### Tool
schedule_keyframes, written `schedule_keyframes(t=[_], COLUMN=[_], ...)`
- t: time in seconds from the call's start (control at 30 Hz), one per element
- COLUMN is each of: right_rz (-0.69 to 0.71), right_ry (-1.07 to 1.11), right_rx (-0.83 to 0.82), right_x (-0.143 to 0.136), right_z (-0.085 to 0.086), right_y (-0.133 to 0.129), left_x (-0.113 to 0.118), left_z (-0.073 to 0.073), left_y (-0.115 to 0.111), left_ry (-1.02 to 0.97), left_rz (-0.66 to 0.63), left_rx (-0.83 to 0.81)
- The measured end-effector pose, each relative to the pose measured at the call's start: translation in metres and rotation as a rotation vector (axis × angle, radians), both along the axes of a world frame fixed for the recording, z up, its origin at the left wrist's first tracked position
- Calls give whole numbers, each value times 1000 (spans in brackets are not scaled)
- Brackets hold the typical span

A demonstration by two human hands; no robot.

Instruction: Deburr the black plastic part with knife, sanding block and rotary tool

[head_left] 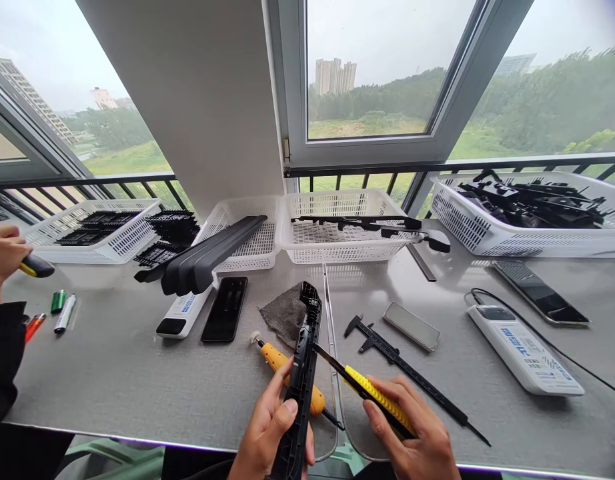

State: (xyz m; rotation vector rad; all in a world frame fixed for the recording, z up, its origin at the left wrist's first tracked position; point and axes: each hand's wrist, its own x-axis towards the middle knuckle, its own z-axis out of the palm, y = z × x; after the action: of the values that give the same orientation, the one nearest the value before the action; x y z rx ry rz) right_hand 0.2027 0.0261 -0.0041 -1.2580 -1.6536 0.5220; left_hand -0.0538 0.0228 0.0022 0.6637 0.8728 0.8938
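Note:
My left hand [272, 423] is closed around a long black plastic part [301, 380], tilted with its hooked end pointing away from me. In my right hand [417, 427] is a yellow and black utility knife [380, 397]. Its blade is out, and the tip meets or nearly meets the right edge of the plastic part. Behind the part lies a yellow-orange rotary tool [275, 358], partly hidden by my left hand and the part. A grey cloth [282, 315] sits just beyond. Right of the knife rests a black caliper [412, 375].
White baskets [332, 255] with black parts line the back. Curved black covers [207, 260] lean across one. Phones [225, 310], a small metal block [411, 325], a white device [525, 353] and a marker [65, 313] lie about. At far left, another person's hand [5, 257] holds a tool.

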Motion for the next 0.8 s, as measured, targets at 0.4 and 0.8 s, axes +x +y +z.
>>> schedule_keyframes(t=[0.4,0.8], right_rz=[51,-131], right_ry=[71,53], right_rx=[-42,-23], right_x=[0,-3], right_z=[0,3], right_y=[-4,-4], left_x=[-5,13], left_z=[14,12], left_y=[2,-2], left_ry=[-146,118], left_rz=[-60,76], left_rx=[125,82])
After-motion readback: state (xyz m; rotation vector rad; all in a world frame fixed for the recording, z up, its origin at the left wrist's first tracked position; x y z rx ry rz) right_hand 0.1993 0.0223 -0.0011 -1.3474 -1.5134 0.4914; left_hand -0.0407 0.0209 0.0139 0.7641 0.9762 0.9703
